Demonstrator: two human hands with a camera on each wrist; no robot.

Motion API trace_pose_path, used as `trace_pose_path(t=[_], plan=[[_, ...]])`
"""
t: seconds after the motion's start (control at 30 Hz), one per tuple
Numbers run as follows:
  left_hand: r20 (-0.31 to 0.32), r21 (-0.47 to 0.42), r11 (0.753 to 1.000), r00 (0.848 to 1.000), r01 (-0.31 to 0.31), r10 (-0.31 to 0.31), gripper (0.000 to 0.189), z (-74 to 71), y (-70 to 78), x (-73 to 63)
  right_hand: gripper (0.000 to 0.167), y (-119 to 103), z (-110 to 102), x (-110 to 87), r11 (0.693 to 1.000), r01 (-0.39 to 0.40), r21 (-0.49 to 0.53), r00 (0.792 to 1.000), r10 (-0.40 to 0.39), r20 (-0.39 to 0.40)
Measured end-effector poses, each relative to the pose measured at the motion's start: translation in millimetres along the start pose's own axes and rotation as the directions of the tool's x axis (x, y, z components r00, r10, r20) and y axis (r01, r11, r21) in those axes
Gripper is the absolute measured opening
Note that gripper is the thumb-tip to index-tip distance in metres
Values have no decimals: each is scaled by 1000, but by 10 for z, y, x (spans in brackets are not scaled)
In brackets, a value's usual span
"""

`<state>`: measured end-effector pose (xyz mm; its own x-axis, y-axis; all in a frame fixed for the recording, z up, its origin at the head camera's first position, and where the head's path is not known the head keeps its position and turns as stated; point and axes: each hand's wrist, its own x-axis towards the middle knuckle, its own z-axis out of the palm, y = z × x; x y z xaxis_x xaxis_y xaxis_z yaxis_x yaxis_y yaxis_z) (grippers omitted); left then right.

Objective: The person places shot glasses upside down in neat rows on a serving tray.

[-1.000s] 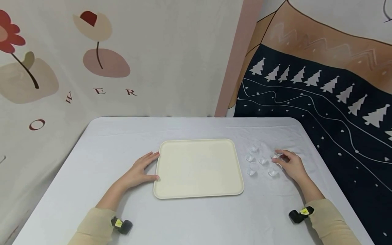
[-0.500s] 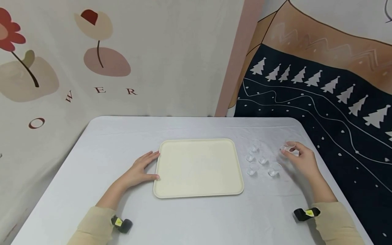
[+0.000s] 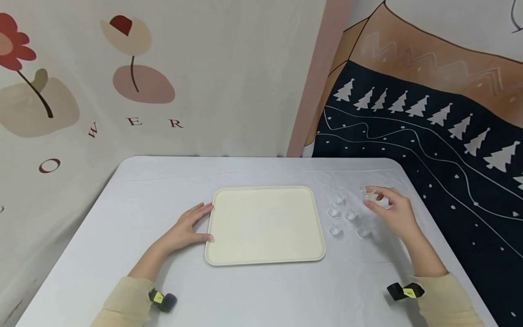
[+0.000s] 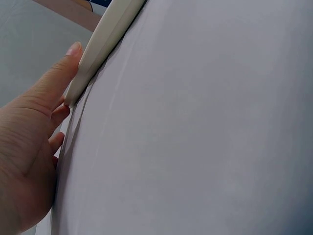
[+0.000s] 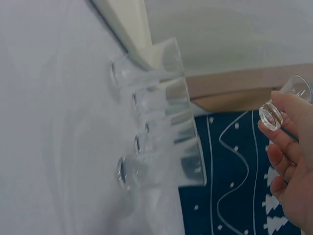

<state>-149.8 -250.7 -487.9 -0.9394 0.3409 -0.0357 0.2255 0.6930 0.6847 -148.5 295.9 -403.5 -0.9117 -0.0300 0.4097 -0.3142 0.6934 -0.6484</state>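
Note:
My left hand (image 3: 187, 229) rests along the left edge of a cream rectangular tray (image 3: 265, 225), thumb and fingers spread and touching its rim. In the left wrist view the thumb (image 4: 56, 73) lies against the tray's side wall (image 4: 105, 39). With thumb and fingertips, my right hand (image 3: 396, 211) holds a small clear shot glass (image 5: 271, 116) above the table, right of the tray. Just left of that hand, several matching shot glasses stand upright in a cluster, the nearest shot glass (image 3: 364, 230) at the front right of the group.
A white cloth covers the table (image 3: 253, 293). Behind it hangs a pale curtain (image 3: 229, 91) with flower prints, and at the right a dark blue cloth (image 3: 408, 127) with white trees. Each wrist carries a small black camera (image 3: 163, 301).
My right hand has lifted one shot glass off the table from beside the others, drawn it back right, then brought it slightly left. The left hand and tray have stayed put.

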Motion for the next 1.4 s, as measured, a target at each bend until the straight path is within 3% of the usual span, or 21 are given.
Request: trace_pose_path(t=[0.17, 0.37, 0.57, 0.83, 1.2, 1.4], plan=[[1, 4, 1000, 1000, 6, -6, 99, -1, 5, -4, 35, -160, 57, -6, 994, 106, -6, 994, -105, 30], [1, -3, 1000, 1000, 5, -5, 99, -7, 4, -8, 42, -356, 152, -11, 968, 251, 5, 966, -251, 63], [1, 2, 1000, 1000, 7, -7, 98, 1, 0, -16, 42, -570, 256, -43, 949, 310, 59, 943, -315, 111], [-6, 2, 1000, 1000, 10, -10, 99, 0, 5, -19, 36, -797, 481, -57, 938, 314, 149, 928, -336, 160], [-12, -7, 1000, 1000, 6, -6, 98, 14, -3, -34, 37, -1025, 946, -35, 902, 287, 323, 924, -350, 156], [-20, -9, 1000, 1000, -15, 15, 98, 15, -13, -23, 34, -1355, 1075, -19, 887, 263, 380, 923, -346, 170]])
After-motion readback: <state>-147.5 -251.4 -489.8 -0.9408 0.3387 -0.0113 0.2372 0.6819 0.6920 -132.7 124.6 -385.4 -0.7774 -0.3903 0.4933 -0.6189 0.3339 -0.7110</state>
